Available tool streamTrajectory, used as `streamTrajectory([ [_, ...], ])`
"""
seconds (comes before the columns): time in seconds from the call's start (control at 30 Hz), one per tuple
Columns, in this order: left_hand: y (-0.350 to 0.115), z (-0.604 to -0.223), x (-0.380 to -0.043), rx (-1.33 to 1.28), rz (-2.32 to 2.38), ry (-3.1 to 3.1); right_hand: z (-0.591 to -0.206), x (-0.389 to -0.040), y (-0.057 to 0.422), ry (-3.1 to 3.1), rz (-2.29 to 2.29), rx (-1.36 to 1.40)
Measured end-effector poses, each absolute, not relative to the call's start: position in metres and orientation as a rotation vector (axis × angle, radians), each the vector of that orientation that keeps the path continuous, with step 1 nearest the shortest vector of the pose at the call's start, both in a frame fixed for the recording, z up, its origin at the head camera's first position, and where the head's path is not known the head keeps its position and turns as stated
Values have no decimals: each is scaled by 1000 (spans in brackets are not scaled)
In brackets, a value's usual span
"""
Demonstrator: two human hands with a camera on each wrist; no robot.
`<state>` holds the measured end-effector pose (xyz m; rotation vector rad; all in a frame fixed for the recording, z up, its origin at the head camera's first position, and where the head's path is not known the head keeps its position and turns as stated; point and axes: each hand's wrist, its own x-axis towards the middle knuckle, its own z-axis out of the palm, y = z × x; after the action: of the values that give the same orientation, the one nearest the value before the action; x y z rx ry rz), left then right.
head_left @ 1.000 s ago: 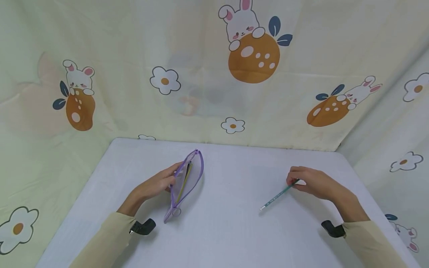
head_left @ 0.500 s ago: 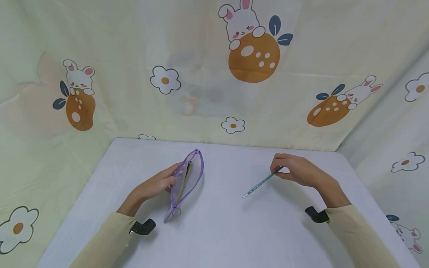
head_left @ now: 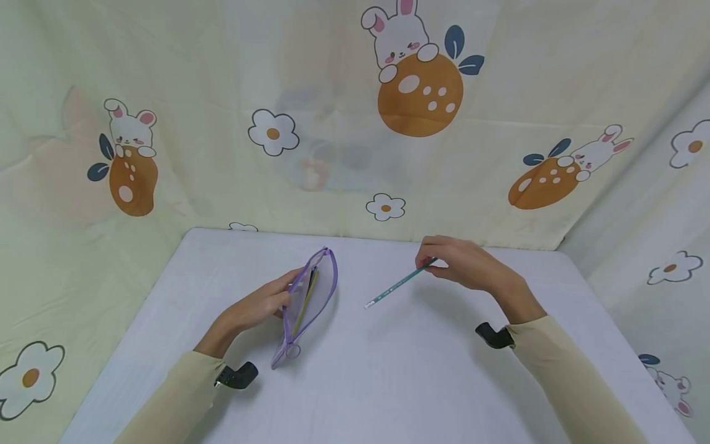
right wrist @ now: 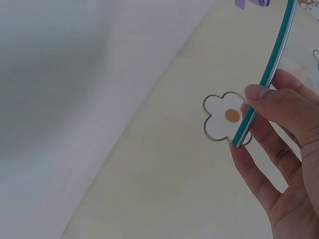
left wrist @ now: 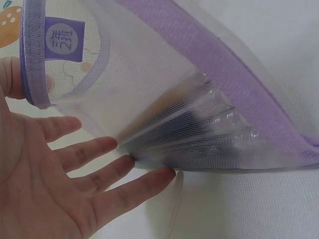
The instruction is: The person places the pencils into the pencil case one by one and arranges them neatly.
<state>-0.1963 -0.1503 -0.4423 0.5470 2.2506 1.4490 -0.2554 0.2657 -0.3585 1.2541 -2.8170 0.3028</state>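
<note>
A mesh pencil pouch [head_left: 335, 277] with purple edging stands gaping on the left half of the table. My left hand [head_left: 256, 309] holds its left side, the thumb at the rim and the fingertips [left wrist: 107, 144] against the mesh from outside. Through the opening a yellow pencil [head_left: 306, 303] and a dark slim item [head_left: 311, 279] show; the mesh blurs the other contents. My right hand [head_left: 471, 266] pinches a teal pencil [head_left: 398, 286] near one end, above the table. The pencil slants down-left, its white-tipped end towards the pouch with a gap between.
The table [head_left: 388, 382] is white. At its back edge hangs a cream curtain [head_left: 327, 74] printed with rabbits and flowers, and similar cloth closes both sides. Black wrist cameras sit on both sleeves. A ring-like pull [head_left: 293, 351] hangs at the pouch's near end.
My right hand has carried the teal pencil leftward and away from me, closer to the pouch. The left hand and the pouch have stayed in place.
</note>
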Motion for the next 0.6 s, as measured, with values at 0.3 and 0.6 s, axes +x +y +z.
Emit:
streamTrajectory([
  [0.3, -149, -442, -197, 563, 1445, 2261, -347, -269, 235, -2664, 293, 1410],
  [0.6, -148, -441, -196, 549, 1430, 2268, -342, -280, 207, -2637, 332, 1488],
])
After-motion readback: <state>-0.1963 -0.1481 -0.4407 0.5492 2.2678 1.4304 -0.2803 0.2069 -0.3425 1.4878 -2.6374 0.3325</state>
